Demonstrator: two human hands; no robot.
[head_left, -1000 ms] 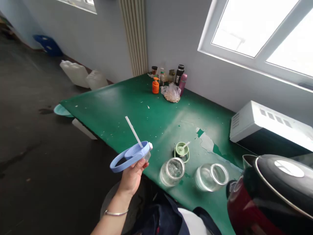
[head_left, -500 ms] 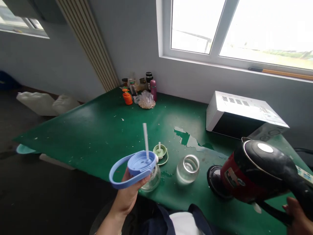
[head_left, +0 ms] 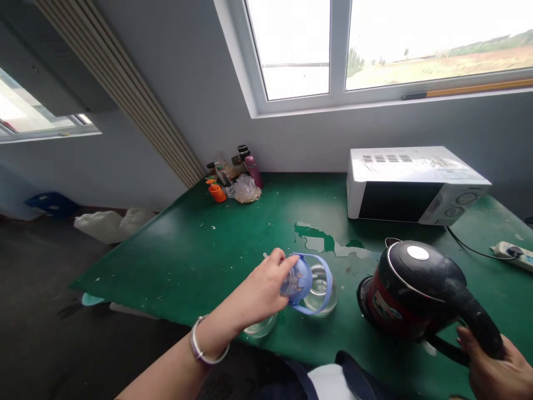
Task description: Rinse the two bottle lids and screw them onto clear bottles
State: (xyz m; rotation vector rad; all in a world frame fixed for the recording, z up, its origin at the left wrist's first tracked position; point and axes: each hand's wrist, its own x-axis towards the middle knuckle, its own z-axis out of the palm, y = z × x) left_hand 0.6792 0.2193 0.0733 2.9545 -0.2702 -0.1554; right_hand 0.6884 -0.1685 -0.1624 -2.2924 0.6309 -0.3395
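Observation:
My left hand [head_left: 268, 280] is closed on a blue bottle lid [head_left: 302, 282] with a loop handle. The lid is turned on its side above a clear glass jar [head_left: 332, 304], which stands open-mouthed on the table; the lid's loop overlaps the jar in view. Under my left forearm a second clear jar [head_left: 262, 329] shows only in part. My right hand [head_left: 493, 361] grips the handle of a black and dark red electric kettle [head_left: 400, 303]. Beneath the kettle's left side a round black base [head_left: 363, 294] shows; whether the kettle rests on it I cannot tell.
Water is spilled on the green table [head_left: 187, 250] behind the jar. A white microwave [head_left: 416, 166] stands at the back right, with a power strip [head_left: 514, 255] beside it. An orange pump bottle [head_left: 216, 193], a plastic bag [head_left: 246, 186] and a pink flask [head_left: 254, 171] sit in the far corner.
My left hand has moved right and rolled over, bringing the blue lid from upright with its straw up to sideways over the jar. The kettle is less tilted. The camera view has shifted.

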